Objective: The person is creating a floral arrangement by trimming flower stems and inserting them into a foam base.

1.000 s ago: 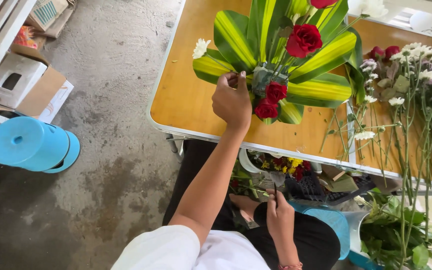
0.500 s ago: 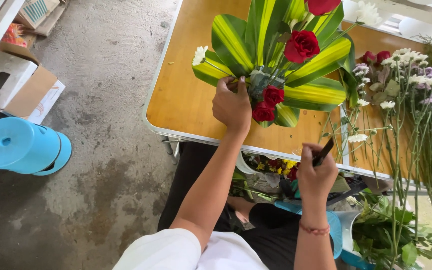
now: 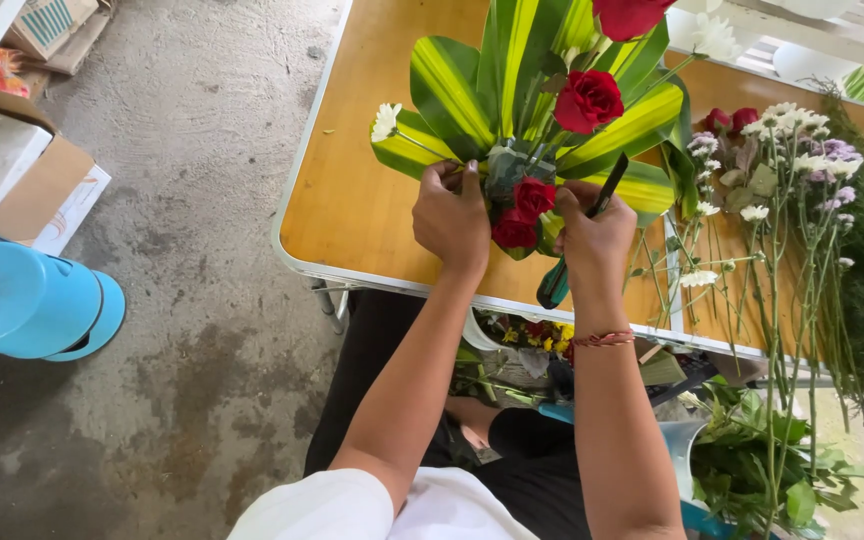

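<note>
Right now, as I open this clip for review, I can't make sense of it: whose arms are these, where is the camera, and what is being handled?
There is no machine here. A camera worn on a person's head looks down at their own two bare arms. The left hand and the right hand both touch a flower arrangement of red roses and striped green-yellow leaves standing on a wooden table. The right hand also grips a dark, green-handled tool, possibly a knife or cutters. Loose cut flowers lie on the table to the right. A blue stool and cardboard boxes sit on the concrete floor.
</note>
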